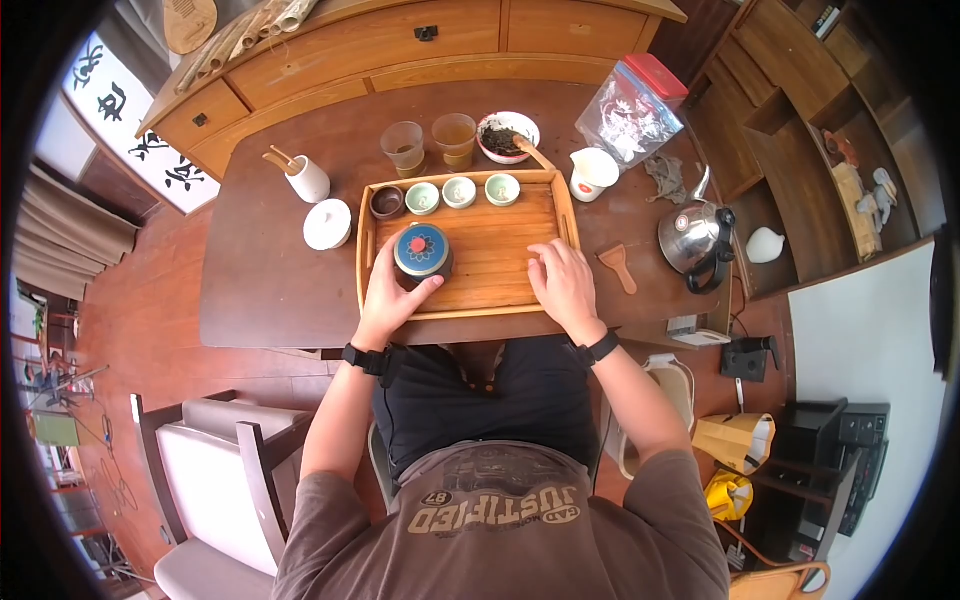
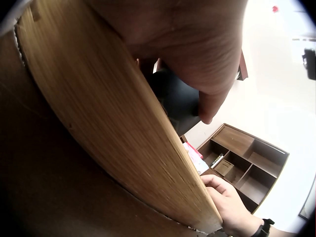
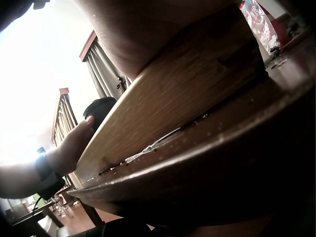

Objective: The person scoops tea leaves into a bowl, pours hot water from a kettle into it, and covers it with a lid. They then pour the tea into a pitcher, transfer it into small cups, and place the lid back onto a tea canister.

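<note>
A dark round jar [image 1: 437,274] with a blue, flower-patterned lid [image 1: 424,243] and red knob stands at the left side of a wooden tray [image 1: 490,265]. My left hand [image 1: 390,300] grips it, thumb along the near side and fingers round the left. In the left wrist view the jar's black body [image 2: 178,98] shows beneath that hand. On the tray's right part rests my right hand [image 1: 566,285], fingers loosely bent and holding nothing. Along the tray's far edge sit a dark brown cup [image 1: 387,203] and three pale green cups [image 1: 459,192].
Behind the tray are two tumblers [image 1: 455,140], a bowl of tea leaves [image 1: 507,138] with a wooden scoop and a white pitcher [image 1: 594,175]. A steel kettle [image 1: 692,238] and a wooden scraper [image 1: 620,268] lie right; a lidded white bowl [image 1: 327,225] and tool holder [image 1: 309,180] left.
</note>
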Demonstrator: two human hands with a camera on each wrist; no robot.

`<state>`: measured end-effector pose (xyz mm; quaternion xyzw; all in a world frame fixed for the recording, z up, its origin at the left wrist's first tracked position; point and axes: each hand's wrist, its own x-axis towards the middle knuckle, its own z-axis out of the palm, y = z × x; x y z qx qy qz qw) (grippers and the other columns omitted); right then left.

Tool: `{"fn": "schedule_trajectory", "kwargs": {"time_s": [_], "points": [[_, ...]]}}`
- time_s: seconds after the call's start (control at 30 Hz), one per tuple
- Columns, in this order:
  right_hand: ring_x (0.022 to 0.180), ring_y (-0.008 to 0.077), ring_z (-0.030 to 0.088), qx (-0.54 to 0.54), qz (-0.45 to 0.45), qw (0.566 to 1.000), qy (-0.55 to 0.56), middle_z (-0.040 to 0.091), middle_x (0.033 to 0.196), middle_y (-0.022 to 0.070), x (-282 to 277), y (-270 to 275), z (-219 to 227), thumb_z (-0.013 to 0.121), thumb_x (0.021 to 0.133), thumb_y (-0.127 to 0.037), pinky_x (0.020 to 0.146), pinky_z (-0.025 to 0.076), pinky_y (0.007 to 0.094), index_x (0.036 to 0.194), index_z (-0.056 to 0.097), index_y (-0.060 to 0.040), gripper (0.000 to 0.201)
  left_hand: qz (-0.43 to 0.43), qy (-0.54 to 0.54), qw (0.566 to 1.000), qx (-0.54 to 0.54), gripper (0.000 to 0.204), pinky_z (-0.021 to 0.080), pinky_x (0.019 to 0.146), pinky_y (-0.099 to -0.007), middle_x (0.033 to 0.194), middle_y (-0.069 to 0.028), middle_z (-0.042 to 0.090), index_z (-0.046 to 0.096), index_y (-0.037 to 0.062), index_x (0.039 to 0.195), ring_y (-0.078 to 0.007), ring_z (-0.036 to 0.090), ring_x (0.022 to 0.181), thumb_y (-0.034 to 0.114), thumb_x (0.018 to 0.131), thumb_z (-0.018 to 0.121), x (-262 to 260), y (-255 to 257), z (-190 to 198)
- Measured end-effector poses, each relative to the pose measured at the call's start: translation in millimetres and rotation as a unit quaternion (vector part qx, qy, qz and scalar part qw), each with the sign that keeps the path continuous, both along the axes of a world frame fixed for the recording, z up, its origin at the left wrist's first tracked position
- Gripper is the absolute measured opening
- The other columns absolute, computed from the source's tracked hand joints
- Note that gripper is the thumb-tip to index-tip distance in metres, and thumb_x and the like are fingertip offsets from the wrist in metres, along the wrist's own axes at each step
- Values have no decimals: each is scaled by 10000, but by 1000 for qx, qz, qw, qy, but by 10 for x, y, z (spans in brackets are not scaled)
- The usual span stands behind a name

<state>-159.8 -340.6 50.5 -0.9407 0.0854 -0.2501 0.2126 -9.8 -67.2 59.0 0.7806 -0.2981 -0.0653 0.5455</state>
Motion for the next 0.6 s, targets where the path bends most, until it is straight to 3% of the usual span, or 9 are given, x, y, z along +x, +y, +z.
{"fn": "schedule_trajectory", "kwargs": {"time_s": [0.6], "points": [[961,314,675,-2,7,1000,-11,667,973,102,9,-3,-24,702,969,-131,900,539,443,1071,711,-62,124,1,-16,1000,10,902,467,1176,-428,1472,-209,611,491,-29,1531,-330,603,1376,302,827,949,17,10,-7]]}}
